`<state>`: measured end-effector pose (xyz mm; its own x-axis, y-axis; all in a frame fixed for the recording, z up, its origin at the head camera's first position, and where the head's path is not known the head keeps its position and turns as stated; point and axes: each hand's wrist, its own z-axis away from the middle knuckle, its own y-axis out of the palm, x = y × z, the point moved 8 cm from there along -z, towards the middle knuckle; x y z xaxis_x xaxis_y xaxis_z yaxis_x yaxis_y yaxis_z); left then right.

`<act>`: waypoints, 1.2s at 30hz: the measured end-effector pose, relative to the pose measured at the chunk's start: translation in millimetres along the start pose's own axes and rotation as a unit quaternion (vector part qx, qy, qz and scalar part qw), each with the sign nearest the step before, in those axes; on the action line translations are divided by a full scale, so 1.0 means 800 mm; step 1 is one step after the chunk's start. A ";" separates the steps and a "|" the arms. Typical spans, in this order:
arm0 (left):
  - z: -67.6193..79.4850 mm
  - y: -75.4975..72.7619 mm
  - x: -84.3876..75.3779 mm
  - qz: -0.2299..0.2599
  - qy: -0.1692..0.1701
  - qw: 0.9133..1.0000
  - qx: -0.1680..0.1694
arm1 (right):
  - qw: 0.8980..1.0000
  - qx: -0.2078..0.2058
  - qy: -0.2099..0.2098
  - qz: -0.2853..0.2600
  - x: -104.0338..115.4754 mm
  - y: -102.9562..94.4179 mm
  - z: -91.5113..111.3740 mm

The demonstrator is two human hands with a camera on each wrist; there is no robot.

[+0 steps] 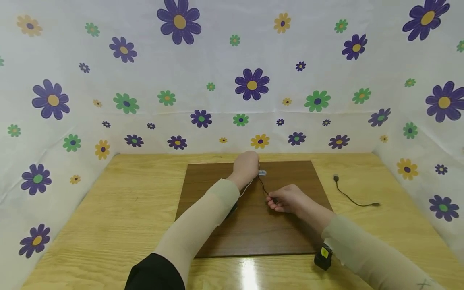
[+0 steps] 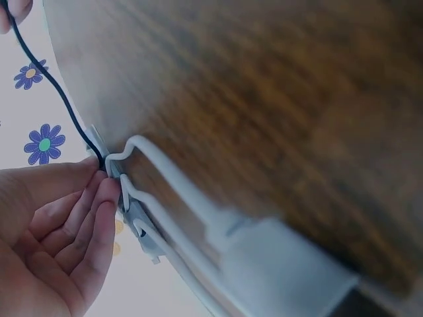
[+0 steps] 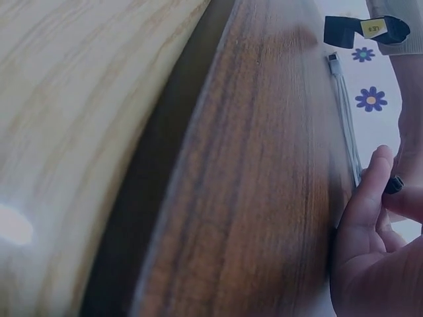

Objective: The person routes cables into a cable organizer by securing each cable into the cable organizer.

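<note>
My left hand is at the far part of a dark brown board. In the left wrist view, its thumb and fingertips pinch a thin black cable right at a pale cable clip. White cables run through the same clip, and a white plug looms close to that camera. Nearer and to the right, my right hand holds the other stretch of the black cable between thumb and fingers. Its black connector pokes out by the thumb in the right wrist view.
Right of the board, a short black USB cable lies on the light wooden table. A flower-print cloth walls the back and sides. Black wrist cameras are worn on both arms; one shows below the right forearm.
</note>
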<state>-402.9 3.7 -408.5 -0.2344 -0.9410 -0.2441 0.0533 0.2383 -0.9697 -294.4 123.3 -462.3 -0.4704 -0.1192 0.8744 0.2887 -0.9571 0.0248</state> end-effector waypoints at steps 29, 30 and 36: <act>0.003 0.003 0.005 0.008 0.016 1.000 -0.002 | 0.882 -0.097 -0.167 0.429 0.043 -0.002 0.014; 0.004 0.004 0.006 0.012 0.015 1.000 -0.001 | 0.882 -0.096 -0.170 0.429 0.044 -0.002 0.015; 0.007 0.005 0.016 0.056 0.002 0.998 0.010 | 0.885 -0.084 -0.188 0.418 0.047 -0.007 0.023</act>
<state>-400.3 -8.3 -415.8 -0.2302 -0.9076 -0.3510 0.0990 0.3369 -0.9363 -298.0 128.9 -420.5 0.1691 -0.7373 0.6541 0.2615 -0.6063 -0.7510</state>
